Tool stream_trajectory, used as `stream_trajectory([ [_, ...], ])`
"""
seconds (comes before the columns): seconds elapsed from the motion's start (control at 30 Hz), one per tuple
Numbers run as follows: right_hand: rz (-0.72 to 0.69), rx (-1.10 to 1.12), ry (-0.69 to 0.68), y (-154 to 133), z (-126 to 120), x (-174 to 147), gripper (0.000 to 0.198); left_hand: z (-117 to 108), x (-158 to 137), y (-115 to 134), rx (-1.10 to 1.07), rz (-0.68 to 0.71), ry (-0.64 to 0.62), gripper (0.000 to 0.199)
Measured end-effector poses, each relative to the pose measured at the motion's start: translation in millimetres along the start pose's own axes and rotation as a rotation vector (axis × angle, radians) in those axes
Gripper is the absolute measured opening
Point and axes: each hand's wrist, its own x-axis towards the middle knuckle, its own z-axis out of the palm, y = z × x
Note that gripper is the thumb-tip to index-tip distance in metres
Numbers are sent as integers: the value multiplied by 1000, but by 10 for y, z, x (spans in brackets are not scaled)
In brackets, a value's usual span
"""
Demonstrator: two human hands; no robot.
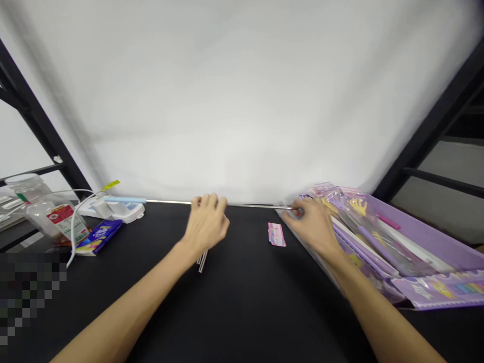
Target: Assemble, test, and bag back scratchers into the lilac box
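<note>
A thin telescopic metal rod with a light blue grip stretches sideways along the back of the black table. My left hand is closed over the rod near its middle, knuckles up. Beneath that hand, short silver metal rods stick out toward me; how they are held is hidden. Around the rod's right end, my right hand is closed, somewhat blurred, with a small brownish tip showing at its fingers. A small pink printed card lies on the table between my hands.
At right, a purple box holds several packaged back scratchers in clear plastic. On the left are a clear jar, a white power strip, a white cable and a blue packet. A white wall rises behind.
</note>
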Motion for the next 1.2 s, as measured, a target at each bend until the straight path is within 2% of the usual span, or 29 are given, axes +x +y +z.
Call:
stream_trajectory([
  [0.07,67,-23,3,191,-50,47,24,4,-2,-185,68,-89,21,16],
  [0.17,85,-50,-10,366,-64,81,23,15,-39,-386,79,-99,0,16],
  [0.27,39,-15,-16,210,11,25,18,4,-77,-300,37,-127,-3,20],
  [0.37,-98,135,-89,-209,144,-112,10,-13,-103,2,-77,1,-50,31],
  [0.43,-187,168,-160,-444,225,-190,19,-16,-109,167,-200,160,-60,48],
  [0.5,-160,186,-195,-500,260,-208,14,-17,-102,186,-273,263,-33,59],
  [0.53,-132,174,-195,-449,253,-189,11,-19,-93,130,-283,272,0,59],
  [0.57,-88,138,-165,-355,231,-157,10,-21,-84,37,-274,247,43,56],
  [0.67,64,61,-90,39,106,-26,12,-34,-59,-344,-106,14,121,34],
  [0.73,94,18,-48,242,30,40,16,-40,-52,-551,-5,-70,97,25],
  [0.8,86,-16,-29,309,-1,64,19,-41,-45,-633,44,-125,53,19],
  [0.9,61,69,-85,158,48,13,15,-37,-36,-488,48,-131,12,13],
  [0.97,-6,189,-162,-45,117,-69,10,-34,-43,-262,1,-36,-15,14],
  [1.07,-166,254,-244,-349,202,-218,28,-40,-91,89,-103,63,-59,21],
  [1.1,-195,265,-267,-428,213,-262,34,-47,-112,172,-112,56,-62,23],
  [1.2,-236,297,-292,-587,186,-342,44,-78,-159,272,-100,37,-76,24],
])
